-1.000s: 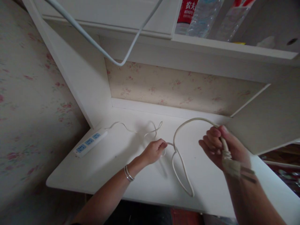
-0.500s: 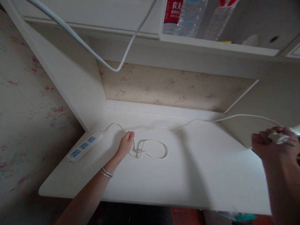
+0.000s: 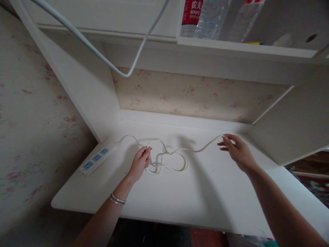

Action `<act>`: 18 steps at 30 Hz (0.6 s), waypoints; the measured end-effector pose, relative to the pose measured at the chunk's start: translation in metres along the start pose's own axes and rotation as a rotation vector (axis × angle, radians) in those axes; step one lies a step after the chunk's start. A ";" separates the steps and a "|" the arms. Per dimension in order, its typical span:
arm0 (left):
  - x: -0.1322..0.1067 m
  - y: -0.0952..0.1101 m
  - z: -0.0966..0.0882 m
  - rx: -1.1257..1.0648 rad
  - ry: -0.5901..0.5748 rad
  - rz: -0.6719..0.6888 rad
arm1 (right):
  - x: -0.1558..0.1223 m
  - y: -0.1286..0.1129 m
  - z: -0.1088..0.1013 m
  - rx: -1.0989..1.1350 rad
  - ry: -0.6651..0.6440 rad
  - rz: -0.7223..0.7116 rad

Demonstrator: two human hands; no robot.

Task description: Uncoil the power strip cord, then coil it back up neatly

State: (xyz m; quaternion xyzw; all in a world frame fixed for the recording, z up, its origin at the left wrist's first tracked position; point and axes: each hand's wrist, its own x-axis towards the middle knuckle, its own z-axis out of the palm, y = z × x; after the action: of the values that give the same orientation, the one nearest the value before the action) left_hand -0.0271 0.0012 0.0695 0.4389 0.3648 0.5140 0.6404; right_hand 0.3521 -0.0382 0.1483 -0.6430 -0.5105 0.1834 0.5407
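A white power strip (image 3: 97, 158) with blue sockets lies at the left rear of the white desk (image 3: 180, 199). Its thin white cord (image 3: 169, 161) runs right in loose, tangled loops on the desktop. My left hand (image 3: 141, 162), with bangles on the wrist, pinches the cord at the left side of the loops. My right hand (image 3: 238, 149) rests further right, its fingertips closed lightly on the cord where it rises off the desk. The plug end is hidden.
A shelf (image 3: 244, 48) above the desk carries plastic water bottles (image 3: 205, 17). A thicker grey cable (image 3: 102, 55) hangs in a loop from above at the left. Floral wallpaper (image 3: 33, 113) covers the wall left of the desk's side panel. The desk's front edge is close to me.
My right hand came back in from the far right and down to the desktop, so the stretched cord went slack. My left hand stayed on the cord by the loops.
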 end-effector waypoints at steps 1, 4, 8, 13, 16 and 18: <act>-0.004 0.000 -0.002 -0.047 0.001 0.001 | 0.002 0.004 0.009 -0.004 -0.025 0.010; -0.015 -0.004 -0.008 -0.157 0.021 -0.024 | 0.010 0.017 0.038 -0.098 -0.077 0.046; -0.023 -0.014 -0.021 -0.195 0.097 -0.022 | 0.027 0.034 0.073 -0.145 -0.034 0.151; -0.032 -0.024 -0.042 -0.131 0.236 0.080 | 0.049 0.048 0.114 -0.041 -0.095 0.271; -0.038 -0.025 -0.053 -0.063 0.303 0.057 | 0.057 0.055 0.141 -0.073 -0.184 0.301; -0.042 -0.023 -0.058 -0.031 0.334 0.003 | 0.060 0.058 0.158 -0.110 -0.235 0.319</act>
State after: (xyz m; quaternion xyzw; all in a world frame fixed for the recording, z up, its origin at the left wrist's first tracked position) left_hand -0.0813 -0.0312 0.0280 0.3380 0.4573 0.5863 0.5770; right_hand 0.2790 0.0998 0.0609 -0.7185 -0.4712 0.3123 0.4053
